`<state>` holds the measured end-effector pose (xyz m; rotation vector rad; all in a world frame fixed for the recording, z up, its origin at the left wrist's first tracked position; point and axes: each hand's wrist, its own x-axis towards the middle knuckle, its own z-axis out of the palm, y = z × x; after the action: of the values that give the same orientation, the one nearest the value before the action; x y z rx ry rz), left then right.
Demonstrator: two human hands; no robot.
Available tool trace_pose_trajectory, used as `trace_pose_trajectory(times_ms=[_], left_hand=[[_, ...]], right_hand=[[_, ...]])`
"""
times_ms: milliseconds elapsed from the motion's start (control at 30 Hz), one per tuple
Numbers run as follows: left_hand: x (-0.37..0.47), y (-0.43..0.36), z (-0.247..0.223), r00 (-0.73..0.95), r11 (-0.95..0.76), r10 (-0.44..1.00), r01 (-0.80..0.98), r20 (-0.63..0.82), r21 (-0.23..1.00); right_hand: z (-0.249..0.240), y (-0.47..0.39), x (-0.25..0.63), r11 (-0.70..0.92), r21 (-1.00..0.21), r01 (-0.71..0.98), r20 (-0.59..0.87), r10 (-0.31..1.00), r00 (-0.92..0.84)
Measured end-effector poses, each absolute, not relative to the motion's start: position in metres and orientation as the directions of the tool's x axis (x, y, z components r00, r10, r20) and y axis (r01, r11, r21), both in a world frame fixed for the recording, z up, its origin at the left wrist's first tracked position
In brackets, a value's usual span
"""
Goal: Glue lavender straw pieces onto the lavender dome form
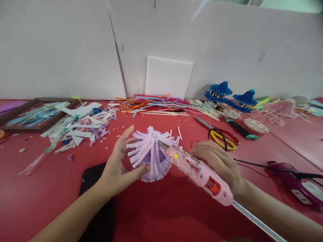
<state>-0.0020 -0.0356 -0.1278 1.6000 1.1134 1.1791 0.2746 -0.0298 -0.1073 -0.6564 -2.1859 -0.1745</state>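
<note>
My left hand [118, 166] holds a small purple pavilion model [153, 156] from its left side, the thumb across its front. Its upper roof is made of pale lilac strips fanning down from a peak, with a darker purple part and a lower lilac tier beneath. My right hand [217, 161] is wrapped round a pink hot glue gun [199, 173], whose metal tip is at the right side of the upper roof, close to the peak. A clear glue stick [254, 218] sticks out of the gun's back end.
Scissors [222, 137] and a black-green tool [242, 129] lie right. Behind them stand blue-roofed models [219, 94] and a pink one [280, 111]. Coloured sticks [156, 104] lie at the back, scraps [83, 126] and a framed tray [40, 129] left, a black phone [94, 174] below my left hand.
</note>
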Motion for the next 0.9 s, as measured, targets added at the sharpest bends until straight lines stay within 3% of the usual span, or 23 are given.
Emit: trace_pose_trajectory(times_ms=[467, 900], left_hand=[[0.001, -0.035, -0.122, 0.106, -0.242, 0.969, 0.196, 0.225, 0.950], [-0.002, -0.033, -0.135, 0.056, -0.299, 0.954, 0.078, 0.295, 0.951]], right_hand=[[-0.102, -0.032, 0.280, 0.851, -0.115, 0.513, 0.737, 0.419, -0.530], [-0.099, -0.031, 0.282, 0.852, -0.094, 0.516, 0.731, 0.411, -0.545]])
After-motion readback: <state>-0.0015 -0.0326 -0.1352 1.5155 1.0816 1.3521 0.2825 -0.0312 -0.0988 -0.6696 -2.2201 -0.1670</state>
